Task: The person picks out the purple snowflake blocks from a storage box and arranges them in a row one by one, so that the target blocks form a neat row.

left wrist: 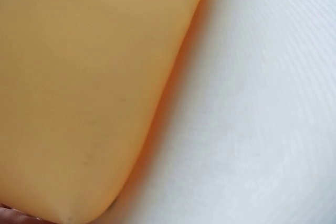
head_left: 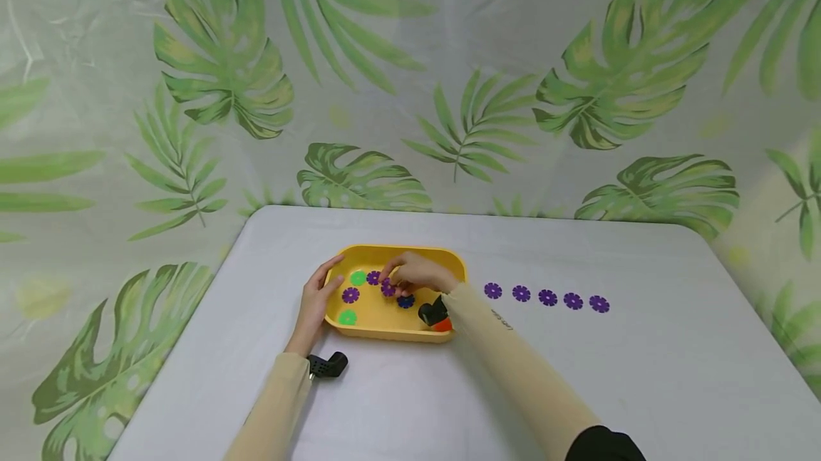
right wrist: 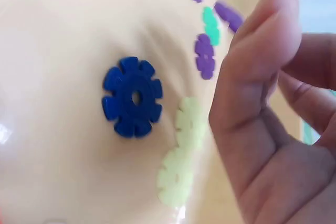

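Observation:
A yellow tray (head_left: 385,333) stands on the table, and my left hand (head_left: 314,302) grips its left rim. Over the tray, my right hand (head_left: 417,272) pinches a purple snowflake disc (head_left: 388,287) at its fingertips; the right wrist view shows that disc (right wrist: 229,16) edge-on, partly behind a finger. Below the hand a dark blue snowflake disc (right wrist: 132,97) lies on the tray floor. Other purple discs (head_left: 350,295) and green discs (head_left: 347,317) lie toward the tray's left side. The left wrist view holds mostly the tray's outer wall (left wrist: 94,87).
Several purple snowflake discs (head_left: 548,297) lie in a row on the white table (head_left: 641,368), right of the tray. An orange-red piece (head_left: 442,324) sits in the tray's near right corner, partly covered by the wrist camera (head_left: 433,311). A leaf-patterned cloth (head_left: 474,33) hangs behind.

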Action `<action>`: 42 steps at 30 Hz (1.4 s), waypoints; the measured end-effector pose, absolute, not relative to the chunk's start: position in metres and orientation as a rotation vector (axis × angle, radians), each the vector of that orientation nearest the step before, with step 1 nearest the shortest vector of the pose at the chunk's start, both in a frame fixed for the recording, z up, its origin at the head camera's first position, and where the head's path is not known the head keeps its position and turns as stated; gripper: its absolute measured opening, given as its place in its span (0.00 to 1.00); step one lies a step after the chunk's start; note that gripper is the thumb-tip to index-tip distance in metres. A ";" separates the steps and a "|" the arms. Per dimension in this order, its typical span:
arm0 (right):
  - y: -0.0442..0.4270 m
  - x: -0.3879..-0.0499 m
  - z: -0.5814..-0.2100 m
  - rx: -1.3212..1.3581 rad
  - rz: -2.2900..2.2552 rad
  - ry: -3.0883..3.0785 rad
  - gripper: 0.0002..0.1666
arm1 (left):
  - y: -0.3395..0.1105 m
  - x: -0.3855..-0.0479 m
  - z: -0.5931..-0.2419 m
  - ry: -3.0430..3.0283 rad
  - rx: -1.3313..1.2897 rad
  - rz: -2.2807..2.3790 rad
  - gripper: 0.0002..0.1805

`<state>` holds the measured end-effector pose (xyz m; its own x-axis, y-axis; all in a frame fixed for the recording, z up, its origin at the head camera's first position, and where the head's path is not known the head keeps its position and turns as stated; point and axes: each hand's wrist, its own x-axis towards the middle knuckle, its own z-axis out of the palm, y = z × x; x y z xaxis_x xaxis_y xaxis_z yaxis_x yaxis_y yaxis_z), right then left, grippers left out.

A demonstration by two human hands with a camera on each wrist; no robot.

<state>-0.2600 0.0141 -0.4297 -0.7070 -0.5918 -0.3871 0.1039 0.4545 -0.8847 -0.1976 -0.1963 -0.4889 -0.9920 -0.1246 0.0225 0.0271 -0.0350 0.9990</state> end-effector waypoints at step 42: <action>0.355 -0.214 -0.448 -0.107 -1.587 2.364 0.21 | -0.198 -0.198 -0.491 -2.152 0.144 -2.181 0.22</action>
